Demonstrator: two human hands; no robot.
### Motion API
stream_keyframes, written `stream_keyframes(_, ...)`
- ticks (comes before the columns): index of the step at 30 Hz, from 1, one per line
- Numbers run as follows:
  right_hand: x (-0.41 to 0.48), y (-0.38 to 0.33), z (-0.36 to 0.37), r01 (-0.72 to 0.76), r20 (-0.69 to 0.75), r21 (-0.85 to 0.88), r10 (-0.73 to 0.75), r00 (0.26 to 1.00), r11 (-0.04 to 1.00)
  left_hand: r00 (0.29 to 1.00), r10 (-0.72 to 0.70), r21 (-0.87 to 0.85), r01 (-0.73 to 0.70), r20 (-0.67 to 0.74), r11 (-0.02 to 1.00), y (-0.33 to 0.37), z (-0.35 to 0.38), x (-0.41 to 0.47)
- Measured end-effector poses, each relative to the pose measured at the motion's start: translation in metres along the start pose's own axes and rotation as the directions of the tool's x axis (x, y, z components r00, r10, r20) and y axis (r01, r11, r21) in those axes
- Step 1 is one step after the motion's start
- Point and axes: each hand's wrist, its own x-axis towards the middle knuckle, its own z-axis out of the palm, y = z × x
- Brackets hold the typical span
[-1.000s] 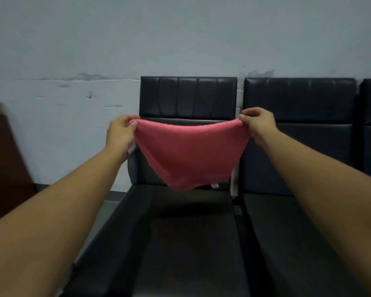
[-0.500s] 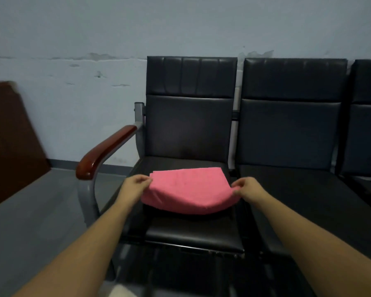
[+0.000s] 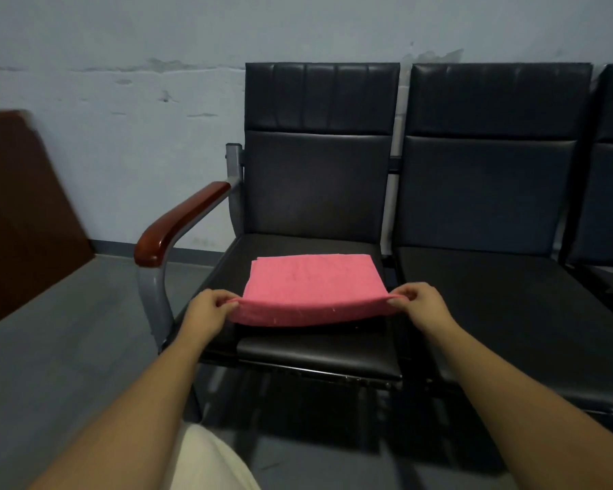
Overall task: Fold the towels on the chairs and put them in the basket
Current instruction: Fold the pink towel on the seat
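A pink towel (image 3: 312,282), folded into a rectangle, lies on the seat of the leftmost black chair (image 3: 315,192). Its far part rests flat on the seat while the near edge is lifted slightly. My left hand (image 3: 209,309) pinches the towel's near left corner. My right hand (image 3: 420,304) pinches the near right corner. No basket is in view.
A red-brown wooden armrest (image 3: 177,224) on a grey metal frame stands left of the seat. Two more black chairs (image 3: 492,171) continue the row to the right. A brown board (image 3: 18,206) leans against the pale wall at the left. Grey floor lies below.
The towel came down from hanging in the air in front of the chair back onto the seat. Both hands keep hold of its corners and have drawn the near edge toward me.
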Motion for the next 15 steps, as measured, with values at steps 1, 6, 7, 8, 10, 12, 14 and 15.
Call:
stream_keyframes(1,-0.001,-0.002,-0.002,0.017,-0.013,0.054,-0.017,1.000,0.998,0.999,0.007,-0.037,-0.008,-0.035,0.999,0.002,0.000,0.000)
stream_keyframes(6,-0.004,-0.001,-0.005,-0.049,0.041,0.275,0.040,0.998,0.960,0.995,-0.083,-0.342,0.062,-0.049,0.938,0.009,0.002,-0.002)
stream_keyframes(7,-0.005,0.000,-0.006,-0.086,0.067,0.302,0.069,0.995,0.949,0.995,-0.098,-0.357,0.093,0.004,0.929,0.006,0.003,-0.001)
stream_keyframes(8,-0.005,0.001,-0.007,-0.129,0.097,0.335,0.102,0.990,0.933,0.993,-0.105,-0.349,0.116,0.049,0.930,0.003,0.005,-0.001)
stream_keyframes(10,-0.006,0.001,-0.009,-0.202,0.164,0.336,0.154,0.974,0.920,0.986,-0.126,-0.295,0.154,0.110,0.943,-0.003,0.004,-0.001)
stream_keyframes(12,-0.005,0.004,-0.010,-0.217,0.181,0.251,0.175,0.968,0.943,0.981,-0.135,-0.221,0.164,0.140,0.961,-0.007,0.003,0.000)
stream_keyframes(14,-0.005,0.008,-0.009,-0.207,0.165,0.187,0.177,0.970,0.960,0.974,-0.156,-0.145,0.180,0.166,0.973,-0.010,0.004,0.001)
stream_keyframes(15,-0.005,0.009,-0.007,-0.202,0.153,0.157,0.178,0.972,0.967,0.974,-0.167,-0.113,0.186,0.156,0.976,-0.011,0.005,0.002)
